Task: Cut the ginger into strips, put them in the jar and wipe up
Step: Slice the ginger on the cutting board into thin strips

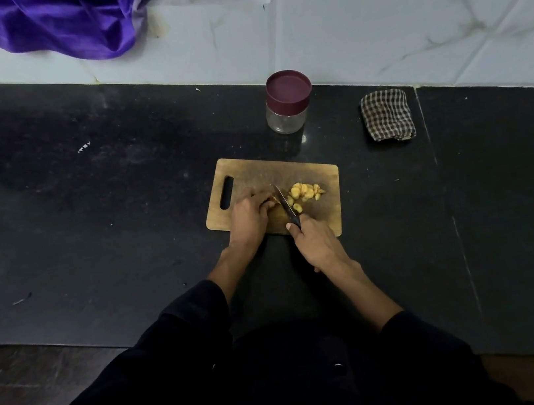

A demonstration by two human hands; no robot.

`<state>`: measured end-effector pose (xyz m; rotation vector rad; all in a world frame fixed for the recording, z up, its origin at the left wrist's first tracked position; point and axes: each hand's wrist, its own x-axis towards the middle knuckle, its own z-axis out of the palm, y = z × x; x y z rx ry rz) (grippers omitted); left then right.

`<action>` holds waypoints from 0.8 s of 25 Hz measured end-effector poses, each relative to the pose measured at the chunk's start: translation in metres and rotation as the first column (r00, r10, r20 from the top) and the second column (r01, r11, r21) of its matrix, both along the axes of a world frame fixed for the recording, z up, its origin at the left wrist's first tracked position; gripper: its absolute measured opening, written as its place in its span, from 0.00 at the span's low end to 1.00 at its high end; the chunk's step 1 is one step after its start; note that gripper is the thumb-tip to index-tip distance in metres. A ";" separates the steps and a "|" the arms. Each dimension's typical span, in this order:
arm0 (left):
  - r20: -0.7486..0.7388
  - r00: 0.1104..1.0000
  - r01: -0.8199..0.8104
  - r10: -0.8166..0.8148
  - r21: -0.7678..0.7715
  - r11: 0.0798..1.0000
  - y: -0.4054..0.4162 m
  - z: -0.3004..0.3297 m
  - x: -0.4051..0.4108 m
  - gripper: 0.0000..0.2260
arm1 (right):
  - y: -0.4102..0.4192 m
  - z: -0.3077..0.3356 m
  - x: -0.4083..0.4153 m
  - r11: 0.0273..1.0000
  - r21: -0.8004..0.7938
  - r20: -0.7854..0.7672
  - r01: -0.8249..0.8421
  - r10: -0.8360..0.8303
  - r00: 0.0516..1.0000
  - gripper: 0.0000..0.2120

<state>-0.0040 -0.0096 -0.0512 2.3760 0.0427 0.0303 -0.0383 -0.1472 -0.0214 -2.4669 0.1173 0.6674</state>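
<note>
A wooden cutting board (322,176) lies on the black counter. My left hand (248,217) curls over the uncut ginger piece (273,198) near the board's middle, holding it down. My right hand (317,245) grips the black handle of a knife (285,204), whose blade stands against the ginger just right of my left fingers. Several yellow cut ginger pieces (304,193) lie in a small heap to the right of the blade. A glass jar (287,117) with a maroon lid on it stands behind the board.
A folded checked cloth (387,115) lies at the back right near the white tiled wall (403,8). Purple fabric (58,22) hangs over the ledge at the back left. The counter's front edge (54,345) runs at the lower left.
</note>
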 end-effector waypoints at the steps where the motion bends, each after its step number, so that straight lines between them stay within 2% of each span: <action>1: 0.000 1.000 0.000 0.000 -0.004 1.000 0.000 0.001 0.000 0.12 | 0.000 0.000 0.000 1.000 0.002 0.012 -0.003 0.003 1.000 0.11; 16: -0.084 0.996 0.036 -0.034 0.021 0.999 0.004 0.002 0.008 0.14 | 0.006 -0.005 0.010 0.998 -0.050 0.058 -0.044 0.046 0.997 0.12; 20: -0.031 0.999 0.011 -0.011 0.006 1.000 0.001 0.001 0.007 0.12 | 0.015 -0.010 0.007 0.995 -0.096 0.075 -0.022 0.029 0.997 0.12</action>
